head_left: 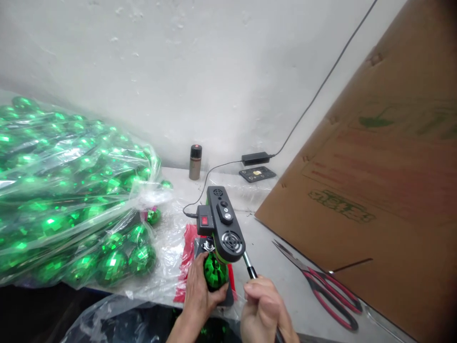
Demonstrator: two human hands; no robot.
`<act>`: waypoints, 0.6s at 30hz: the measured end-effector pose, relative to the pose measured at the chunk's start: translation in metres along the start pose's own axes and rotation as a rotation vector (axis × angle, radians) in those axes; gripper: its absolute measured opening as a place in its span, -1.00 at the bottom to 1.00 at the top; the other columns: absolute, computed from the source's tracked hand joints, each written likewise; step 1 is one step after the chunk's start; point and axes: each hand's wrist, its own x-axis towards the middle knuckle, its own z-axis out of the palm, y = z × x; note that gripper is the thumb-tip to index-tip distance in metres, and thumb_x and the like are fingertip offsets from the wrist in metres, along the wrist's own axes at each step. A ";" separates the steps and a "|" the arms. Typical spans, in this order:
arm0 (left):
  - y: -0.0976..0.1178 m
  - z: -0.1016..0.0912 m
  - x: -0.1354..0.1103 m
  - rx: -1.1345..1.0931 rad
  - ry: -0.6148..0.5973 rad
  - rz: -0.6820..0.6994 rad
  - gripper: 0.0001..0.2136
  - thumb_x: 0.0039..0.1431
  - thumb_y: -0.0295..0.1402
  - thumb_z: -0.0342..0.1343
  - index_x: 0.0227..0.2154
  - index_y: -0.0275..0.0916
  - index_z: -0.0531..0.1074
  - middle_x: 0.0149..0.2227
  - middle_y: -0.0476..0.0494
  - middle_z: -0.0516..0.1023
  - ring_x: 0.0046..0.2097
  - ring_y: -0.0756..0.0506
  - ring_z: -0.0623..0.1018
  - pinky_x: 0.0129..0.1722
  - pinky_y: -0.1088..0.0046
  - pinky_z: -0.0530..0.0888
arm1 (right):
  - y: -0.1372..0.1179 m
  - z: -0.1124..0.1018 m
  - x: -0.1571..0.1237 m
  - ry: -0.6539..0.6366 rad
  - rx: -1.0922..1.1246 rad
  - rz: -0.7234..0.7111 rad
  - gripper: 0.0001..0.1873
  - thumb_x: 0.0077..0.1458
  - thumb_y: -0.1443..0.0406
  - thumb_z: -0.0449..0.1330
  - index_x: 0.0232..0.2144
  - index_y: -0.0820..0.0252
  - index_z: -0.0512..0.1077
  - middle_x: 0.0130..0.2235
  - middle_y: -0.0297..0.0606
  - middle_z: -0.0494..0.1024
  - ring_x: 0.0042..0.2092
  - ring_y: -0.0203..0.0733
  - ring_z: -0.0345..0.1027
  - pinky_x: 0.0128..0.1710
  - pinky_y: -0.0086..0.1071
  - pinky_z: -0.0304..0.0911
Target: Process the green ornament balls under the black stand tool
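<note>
My left hand (198, 286) is wrapped around a shiny green mirrored ball ornament (216, 271), beneath the front end of a black machine head (225, 224). That head has two round grilles, buttons on top and a side box with a red switch (204, 220). In my right hand (264, 307), closed, is a black-handled rod (252, 271) with a silver shaft. The shaft's upper end meets the machine's lower right side; whether it is attached I cannot tell. Under the machine lie its dark base (224, 297) and a red sheet (187, 257).
Clear plastic bags of many green balls (71, 190) fill the left. Behind the machine stand a spray can (195, 162), a power adapter (255, 158) and a phone (257, 174). Red-handled scissors (321, 286) lie right, beside a leaning cardboard box (374, 166). A cable (210, 171) runs to the machine.
</note>
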 end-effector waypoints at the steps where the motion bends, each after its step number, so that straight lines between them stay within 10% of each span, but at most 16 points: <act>1: 0.000 0.000 0.000 -0.003 0.000 0.002 -0.26 -0.01 -0.29 0.45 0.27 -0.27 0.38 0.13 -0.44 0.69 0.16 -0.47 0.73 0.16 -0.19 0.70 | -0.001 0.001 0.001 0.000 0.007 0.004 -0.60 0.54 0.29 0.12 -0.38 0.19 0.57 -0.52 -0.38 0.52 -0.55 -0.32 0.38 -0.53 -0.42 0.25; 18: 0.000 0.000 0.000 -0.029 -0.017 -0.037 -0.26 -0.04 -0.30 0.45 0.25 -0.31 0.41 0.14 -0.50 0.68 0.16 -0.51 0.72 0.17 -0.25 0.68 | 0.016 0.007 -0.027 0.162 -0.140 -0.127 -0.45 0.56 0.18 0.15 -0.54 0.15 0.48 -0.60 -0.46 0.47 -0.61 -0.34 0.32 -0.33 -0.31 0.43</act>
